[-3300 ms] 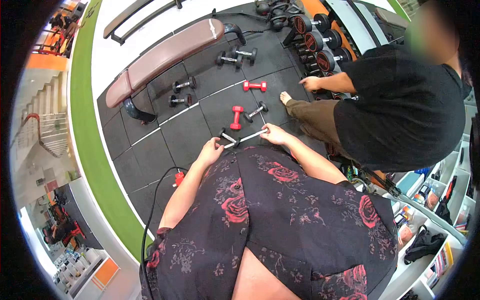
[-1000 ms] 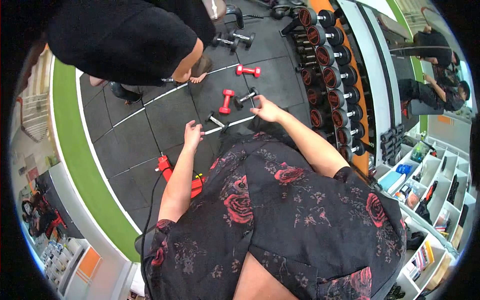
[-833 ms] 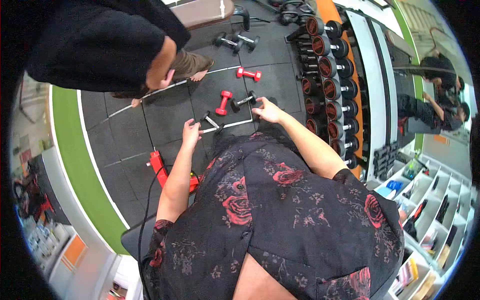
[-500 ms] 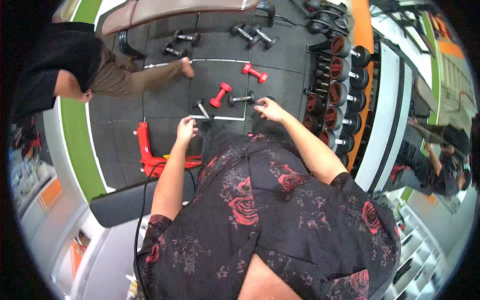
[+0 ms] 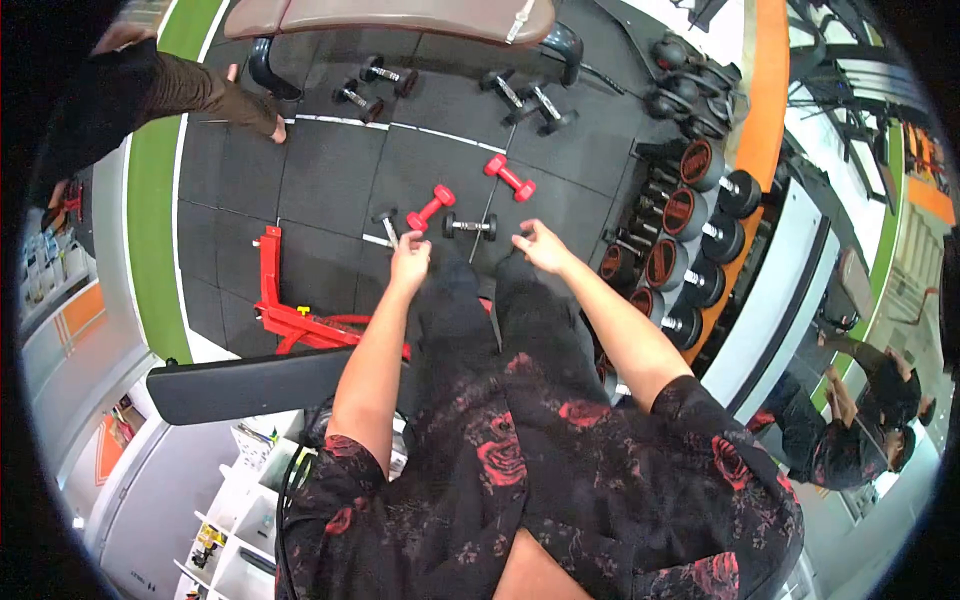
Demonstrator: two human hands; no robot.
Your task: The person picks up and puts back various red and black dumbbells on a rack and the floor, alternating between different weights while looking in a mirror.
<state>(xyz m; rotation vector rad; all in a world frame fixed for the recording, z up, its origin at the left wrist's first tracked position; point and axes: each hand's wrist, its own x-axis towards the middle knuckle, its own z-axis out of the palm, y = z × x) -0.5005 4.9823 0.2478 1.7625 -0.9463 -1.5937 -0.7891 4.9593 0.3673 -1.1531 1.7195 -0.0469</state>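
My left hand (image 5: 410,262) hangs above my thigh, its fingers bent and apart, with nothing visible in it. Opposite it, my right hand (image 5: 541,246) hovers over the other leg, fingers loosely curled and empty. Just beyond my left hand a small black and chrome dumbbell (image 5: 385,225) is partly hidden behind it. A red dumbbell (image 5: 431,207) lies a little farther away. Between the hands, a chrome-handled dumbbell (image 5: 469,226) rests on the dark mat floor. Another red dumbbell (image 5: 510,178) lies beyond my right hand. Neither hand touches any dumbbell.
Black dumbbells (image 5: 388,76) lie near a brown bench (image 5: 400,14). A loaded dumbbell rack (image 5: 745,270) runs along the right. At left stand a red metal frame (image 5: 268,275) and a black padded bench (image 5: 245,385). Another person's trousered leg (image 5: 195,88) is at upper left.
My left hand has moved right, closer to my right hand. The view has shifted, showing more of my legs. The other person has moved away to the upper left.
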